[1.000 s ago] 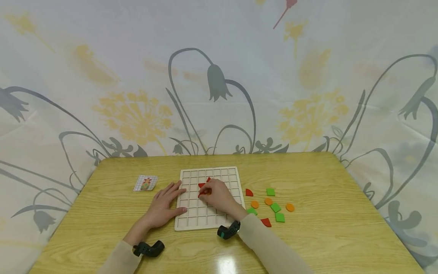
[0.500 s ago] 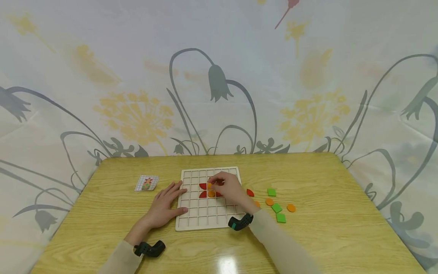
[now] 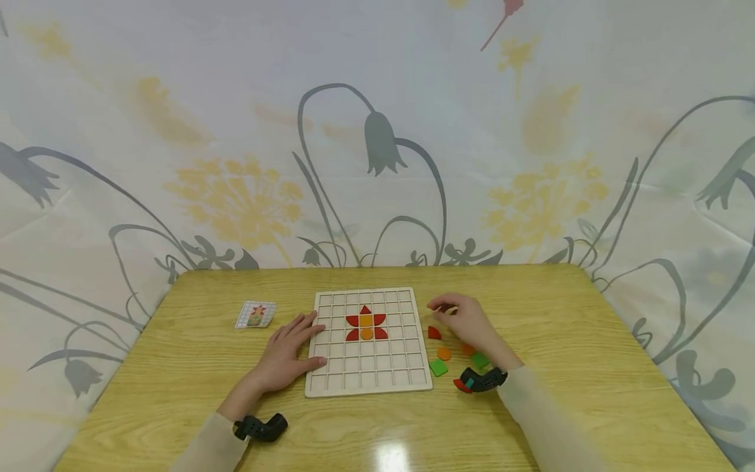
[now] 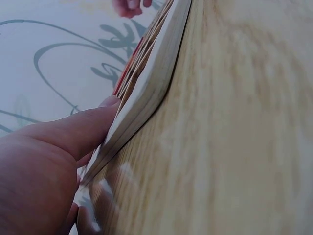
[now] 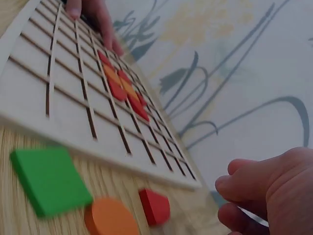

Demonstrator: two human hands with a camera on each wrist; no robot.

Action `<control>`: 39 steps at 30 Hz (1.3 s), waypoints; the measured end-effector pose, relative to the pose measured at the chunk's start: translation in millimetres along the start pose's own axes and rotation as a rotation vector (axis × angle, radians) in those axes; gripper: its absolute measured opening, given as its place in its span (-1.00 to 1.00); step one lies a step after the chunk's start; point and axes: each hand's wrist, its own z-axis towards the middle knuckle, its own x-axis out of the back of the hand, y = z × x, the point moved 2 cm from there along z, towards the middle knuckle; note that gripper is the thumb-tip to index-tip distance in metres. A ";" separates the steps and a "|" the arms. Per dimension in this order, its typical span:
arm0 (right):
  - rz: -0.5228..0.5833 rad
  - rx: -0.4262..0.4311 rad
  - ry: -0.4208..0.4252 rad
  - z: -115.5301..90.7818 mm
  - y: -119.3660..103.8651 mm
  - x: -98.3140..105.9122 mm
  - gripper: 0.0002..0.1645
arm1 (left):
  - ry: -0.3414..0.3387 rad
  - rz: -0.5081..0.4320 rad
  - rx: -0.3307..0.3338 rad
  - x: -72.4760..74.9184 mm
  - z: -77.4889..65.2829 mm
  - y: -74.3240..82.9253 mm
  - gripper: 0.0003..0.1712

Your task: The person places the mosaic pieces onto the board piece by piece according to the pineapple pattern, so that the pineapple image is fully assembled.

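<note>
My left hand (image 3: 284, 357) lies on the left edge of a pale wooden grid board (image 3: 383, 362), thumb and fingers spread and touching it. Red quarter-round pieces (image 3: 379, 319) and a red triangle (image 3: 365, 310) sit in the board's cells around an orange square (image 3: 366, 320) and an orange disc (image 3: 367, 334). To the right of the board, my right hand (image 3: 468, 322) is over the table with loosely bent fingers. No piece shows between its thumb and fingers in the right wrist view. Nearest to it is a loose red quarter-round piece (image 5: 155, 207).
Beside the board lie a green square (image 5: 51, 181), an orange disc (image 5: 111, 218) and other loose pieces, some partly hidden under the right forearm. A small pattern card (image 3: 256, 314) lies left of the board. A patterned backdrop (image 3: 377, 196) stands behind the table.
My right hand has let go of the pieces on the board and moved right, off it. The orange pieces among the red ones are now uncovered. My left hand stays on the edge.
</note>
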 end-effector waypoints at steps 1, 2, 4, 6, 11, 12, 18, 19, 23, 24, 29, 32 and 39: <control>-0.023 -0.010 0.006 -4.0 6.2 7.9 -0.80 | -0.002 0.002 0.000 0.0 0.5 -0.1 -0.25; -0.044 -0.015 0.014 -7.8 12.8 15.4 -0.80 | -0.003 0.004 0.000 0.1 1.0 -0.2 -0.25; -0.080 -0.032 0.028 -14.7 25.3 29.5 -0.80 | -0.006 0.004 0.000 0.6 1.7 -0.2 -0.25; -0.115 -0.037 0.039 -20.4 36.6 41.4 -0.79 | -0.008 0.003 0.000 1.2 2.1 -0.1 -0.24; -0.122 -0.079 0.023 -29.5 59.3 58.9 -0.79 | -0.009 -0.001 0.004 1.9 2.2 -0.6 -0.24; -0.115 -0.088 0.010 -30.5 62.4 60.0 -0.78 | -0.009 -0.001 0.005 1.8 2.2 -0.7 -0.24; -0.077 -0.075 -0.090 -33.1 68.6 58.6 -0.75 | -0.005 -0.003 0.001 1.6 1.9 -0.6 -0.25; -0.076 -0.067 -0.103 -33.4 68.1 58.2 -0.74 | -0.005 -0.005 0.001 1.3 1.7 -0.6 -0.25; -0.055 -0.068 -0.138 -34.8 64.9 58.1 -0.72 | -0.007 -0.017 0.002 0.4 0.7 -0.1 -0.25; -0.049 -0.070 -0.145 -35.3 64.6 58.2 -0.71 | -0.006 -0.022 0.002 0.2 0.4 0.3 -0.25; -0.040 -0.081 -0.169 -36.1 63.9 56.7 -0.77 | -0.002 -0.021 0.002 -0.7 -0.8 1.4 -0.25; -0.053 -0.086 -0.168 -36.1 63.7 55.6 -0.83 | -0.002 -0.019 0.005 -0.7 -1.1 1.9 -0.25; -0.048 -0.068 -0.158 -34.7 59.2 56.6 -0.89 | 0.003 -0.014 0.001 -0.2 -0.4 2.2 -0.24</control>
